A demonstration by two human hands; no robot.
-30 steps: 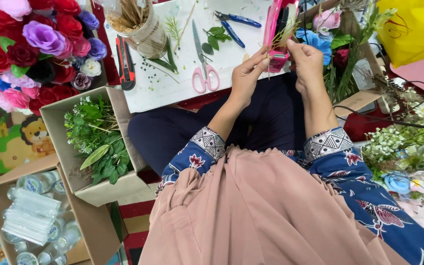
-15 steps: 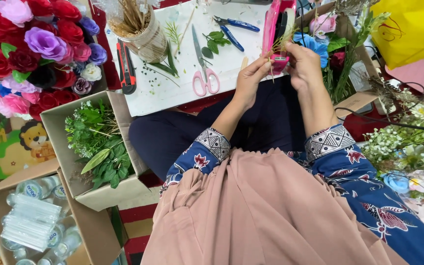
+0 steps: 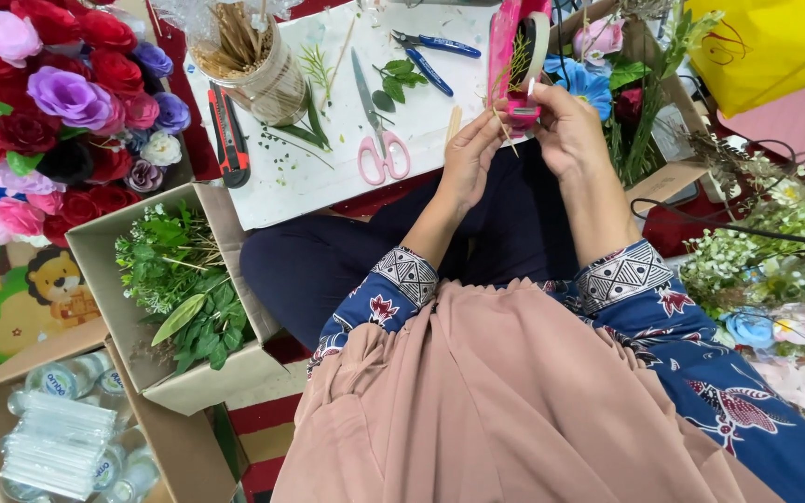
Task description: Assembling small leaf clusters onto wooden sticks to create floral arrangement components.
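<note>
A: What sits between the hands?

B: A pink tape dispenser (image 3: 517, 70) with a roll of white tape in it, standing upright at the near edge of the white work board (image 3: 319, 177), above the person's lap. A thin wooden stick (image 3: 505, 130) slants just under it.

A: And the hands?

B: The right hand (image 3: 566, 130) is closed around the dispenser's lower end, fingers curled over its pink base. The left hand (image 3: 470, 158) pinches the stick between thumb and fingertips, close against the dispenser; the other fingers are bent, not flat.

A: What lies nearest the person?

B: To the left, a cardboard box of green leaf sprigs (image 3: 179, 289), and nearer still a box of small plastic water bottles (image 3: 58, 428).

A: Further out?

B: On the board, pink-handled scissors (image 3: 379, 140), a red and black utility knife (image 3: 228, 140), blue-handled pliers (image 3: 430, 56), loose green leaves (image 3: 393, 84) and a jar of wooden sticks (image 3: 253, 61). A mass of red, pink and purple fabric roses (image 3: 39, 102) fills the far left. On the right, white and pastel artificial flowers (image 3: 775, 279), with a yellow bag (image 3: 775, 42) beyond. Nothing lies over the dispenser itself.
</note>
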